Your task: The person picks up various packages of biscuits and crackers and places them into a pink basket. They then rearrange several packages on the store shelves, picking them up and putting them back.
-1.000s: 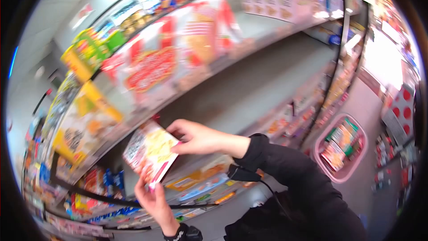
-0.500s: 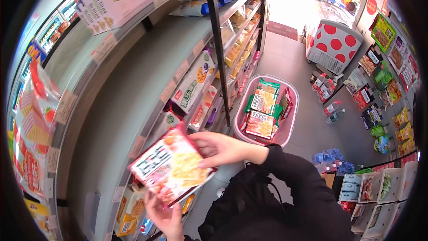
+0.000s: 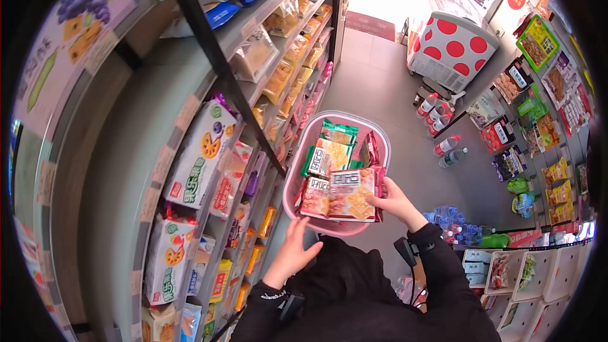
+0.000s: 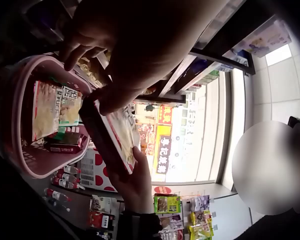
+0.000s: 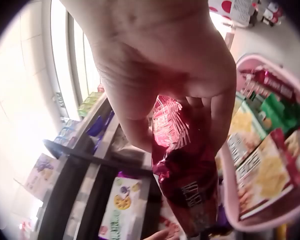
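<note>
My right hand (image 3: 398, 204) grips the right edge of a red-and-white cracker packet (image 3: 353, 195), thumb on its printed front. In the head view the packet overlaps a pink basket (image 3: 386, 142) that holds red and green cracker packets (image 3: 334, 152). The right wrist view shows the held packet's dark red side (image 5: 190, 195) below my right palm. My left hand (image 3: 292, 253) is at the basket's near left rim, fingers spread and holding nothing. From the left wrist, the left hand looms large above the held packet (image 4: 121, 137).
Shelves (image 3: 158, 88) run along the left, with biscuit bags (image 3: 202, 155) on the lower levels. Water bottles (image 3: 437, 114) stand on the floor to the right. A red-dotted freezer (image 3: 453, 47) is near the bright doorway. Hanging snack bags (image 3: 557, 180) and white bins (image 3: 532, 266) line the right.
The cracker packet has moved from beside the shelf rightward to over the basket in my right hand. My left hand has let go of it. The view has turned right, away from the shelf.
</note>
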The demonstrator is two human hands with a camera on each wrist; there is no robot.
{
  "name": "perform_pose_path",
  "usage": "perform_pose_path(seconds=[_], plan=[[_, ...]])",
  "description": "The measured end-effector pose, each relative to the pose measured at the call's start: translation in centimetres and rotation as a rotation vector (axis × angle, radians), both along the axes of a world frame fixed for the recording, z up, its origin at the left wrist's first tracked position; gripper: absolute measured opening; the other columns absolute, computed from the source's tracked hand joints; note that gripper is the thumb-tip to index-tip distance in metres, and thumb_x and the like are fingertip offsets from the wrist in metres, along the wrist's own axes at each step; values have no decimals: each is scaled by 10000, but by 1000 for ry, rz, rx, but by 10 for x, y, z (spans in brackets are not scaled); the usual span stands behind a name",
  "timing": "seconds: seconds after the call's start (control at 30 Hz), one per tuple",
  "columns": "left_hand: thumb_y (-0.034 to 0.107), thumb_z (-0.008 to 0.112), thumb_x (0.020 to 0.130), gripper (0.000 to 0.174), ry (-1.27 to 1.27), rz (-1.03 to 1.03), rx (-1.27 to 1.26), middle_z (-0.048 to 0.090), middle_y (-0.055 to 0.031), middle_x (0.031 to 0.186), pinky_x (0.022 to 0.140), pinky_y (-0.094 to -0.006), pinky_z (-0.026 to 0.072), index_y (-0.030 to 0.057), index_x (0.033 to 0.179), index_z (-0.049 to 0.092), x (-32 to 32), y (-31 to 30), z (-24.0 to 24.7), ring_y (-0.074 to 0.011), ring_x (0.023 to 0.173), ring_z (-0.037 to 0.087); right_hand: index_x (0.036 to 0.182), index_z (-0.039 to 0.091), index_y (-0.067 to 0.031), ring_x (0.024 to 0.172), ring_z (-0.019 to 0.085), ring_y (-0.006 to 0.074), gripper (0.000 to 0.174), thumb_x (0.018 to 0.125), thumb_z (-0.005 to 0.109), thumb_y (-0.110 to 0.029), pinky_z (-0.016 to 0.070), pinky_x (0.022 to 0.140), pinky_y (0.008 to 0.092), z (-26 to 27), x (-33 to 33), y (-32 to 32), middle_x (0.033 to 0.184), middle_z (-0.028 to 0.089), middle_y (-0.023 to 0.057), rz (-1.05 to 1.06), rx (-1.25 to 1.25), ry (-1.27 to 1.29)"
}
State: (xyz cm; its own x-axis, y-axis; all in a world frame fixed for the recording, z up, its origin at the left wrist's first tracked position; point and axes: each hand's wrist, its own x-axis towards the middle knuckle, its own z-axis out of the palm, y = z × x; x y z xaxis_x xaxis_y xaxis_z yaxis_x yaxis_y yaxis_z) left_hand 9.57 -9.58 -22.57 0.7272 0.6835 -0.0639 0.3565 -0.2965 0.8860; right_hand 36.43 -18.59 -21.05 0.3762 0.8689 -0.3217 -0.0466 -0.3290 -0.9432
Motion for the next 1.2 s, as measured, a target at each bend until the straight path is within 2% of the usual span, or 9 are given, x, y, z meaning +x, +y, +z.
perform_pose_path(seconds=[0.27, 0.33, 0.53, 0.73, 0.83, 0.87, 0.97, 1.03, 1.2], plan=[[229, 603, 765, 499, 153, -89, -214, 428, -142, 1162, 738, -308, 454, 49, 1190, 415, 8, 6, -2, -229, 987, 490, 1043, 416, 41, 795, 587, 331, 574, 633, 650, -287, 467, 706, 372, -52, 36, -11, 836, 579, 220, -29, -366, -682], [224, 582, 785, 458, 199, -1, -290, 442, -153, 1119, 619, -294, 488, 29, 1171, 429, -4, 1, -4, -227, 943, 510, 1093, 367, 48, 774, 587, 349, 627, 633, 642, -278, 470, 685, 391, -61, 31, -4, 824, 583, 225, -6, -391, -717], [219, 565, 804, 430, 175, 164, -375, 504, -143, 1081, 723, -311, 465, 34, 1169, 433, -41, -17, -16, -211, 881, 551, 1252, 86, 141, 764, 588, 380, 935, 642, 624, -319, 479, 667, 410, -97, 21, 16, 827, 583, 264, 138, -534, -774], [205, 579, 807, 444, 163, 342, -464, 513, -117, 1093, 773, -289, 445, 47, 1190, 419, -72, -35, -18, -183, 915, 546, 1253, 87, 140, 837, 575, 389, 1085, 584, 698, -457, 472, 689, 393, -119, 20, 22, 915, 557, 296, 197, -549, -745], [271, 555, 817, 453, 137, 379, -391, 511, -111, 1104, 782, -311, 449, 28, 1177, 426, -85, -41, -20, -190, 923, 558, 1079, 342, 42, 768, 583, 320, 722, 580, 729, -308, 469, 674, 400, -138, 34, 17, 842, 566, 231, 179, -462, -591], [270, 550, 818, 454, 130, 371, -370, 509, -118, 1114, 785, -312, 448, 29, 1180, 421, -87, -40, -14, -197, 923, 559, 1014, 408, 96, 729, 585, 366, 671, 593, 713, -327, 470, 638, 398, -162, 47, 11, 814, 579, 241, 203, -102, -760], [301, 535, 808, 447, 91, 420, -314, 520, -172, 1081, 778, -341, 446, 20, 1144, 444, -103, -41, -16, -268, 941, 547, 1029, 350, 77, 677, 583, 345, 634, 620, 688, -269, 468, 598, 401, -177, 70, 12, 776, 568, 252, 210, -383, -723], [291, 527, 812, 436, 91, 426, -275, 520, -178, 1081, 801, -342, 431, 21, 1142, 438, -116, -42, -9, -274, 977, 529, 1049, 344, 78, 666, 591, 332, 624, 628, 672, -247, 469, 574, 397, -85, 25, 23, 773, 568, 257, 238, -499, -666], [294, 519, 818, 446, 108, 492, -230, 512, -173, 1093, 818, -337, 419, 26, 1161, 420, -167, -53, -10, -270, 1007, 508, 1103, 370, 77, 778, 569, 360, 620, 610, 638, -188, 461, 677, 366, -137, 49, 38, 901, 553, 241, 347, -266, -857]])
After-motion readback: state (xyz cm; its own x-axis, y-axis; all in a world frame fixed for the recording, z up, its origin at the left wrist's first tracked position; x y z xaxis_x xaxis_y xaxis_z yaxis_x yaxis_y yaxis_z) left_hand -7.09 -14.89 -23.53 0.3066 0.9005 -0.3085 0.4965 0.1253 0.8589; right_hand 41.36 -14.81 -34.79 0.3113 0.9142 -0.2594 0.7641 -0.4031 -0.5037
